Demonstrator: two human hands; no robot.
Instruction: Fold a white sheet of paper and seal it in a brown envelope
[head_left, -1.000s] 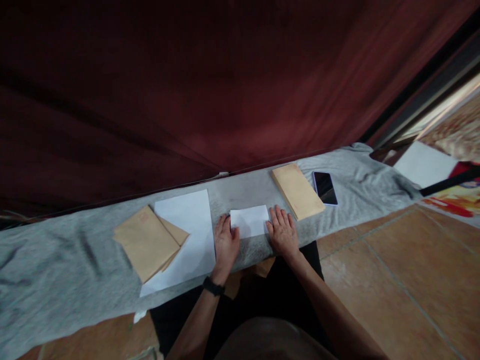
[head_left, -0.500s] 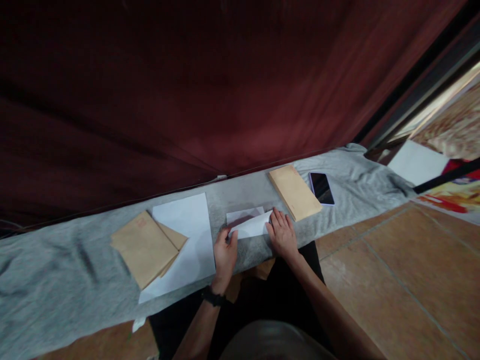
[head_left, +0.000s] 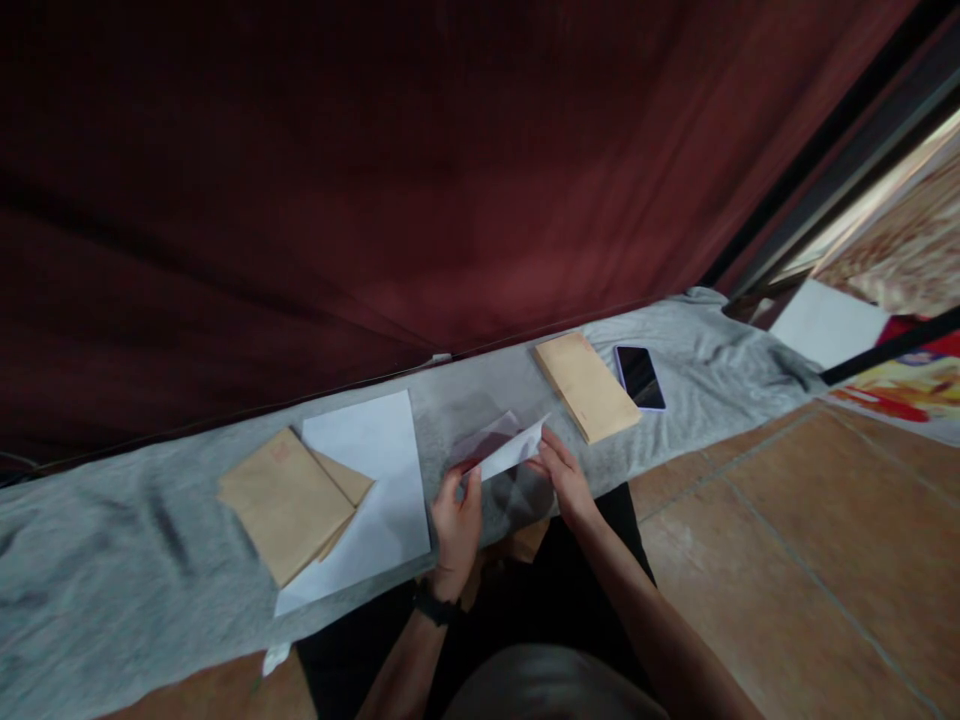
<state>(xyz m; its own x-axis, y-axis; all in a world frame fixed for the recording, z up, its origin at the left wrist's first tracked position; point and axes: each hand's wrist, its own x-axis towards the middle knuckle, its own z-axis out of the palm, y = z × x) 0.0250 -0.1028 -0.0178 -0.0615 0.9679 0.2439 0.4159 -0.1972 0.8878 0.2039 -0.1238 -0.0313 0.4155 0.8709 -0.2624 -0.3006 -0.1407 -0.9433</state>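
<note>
A folded sheet of white paper (head_left: 512, 455) is held between my two hands, tilted and lifted a little off the grey cloth, with its flap standing partly up. My left hand (head_left: 457, 515) pinches its left end between thumb and fingers. At the right end, my right hand (head_left: 564, 477) grips the edge, the thumb partly hidden. To the left lie larger white sheets (head_left: 375, 430), with brown envelopes (head_left: 289, 505) across their left part. A stack of brown envelopes (head_left: 587, 387) rests just beyond my right hand.
A phone with a purple case (head_left: 640, 378) lies right of the envelope stack. The narrow bench under the grey cloth (head_left: 112, 570) runs along a dark red curtain (head_left: 465, 180). Tiled floor (head_left: 750, 540) shows at the right front.
The folded paper has risen off the cloth and tilted. My right hand has gone from lying flat on its right end to gripping the edge; my left hand keeps its hold.
</note>
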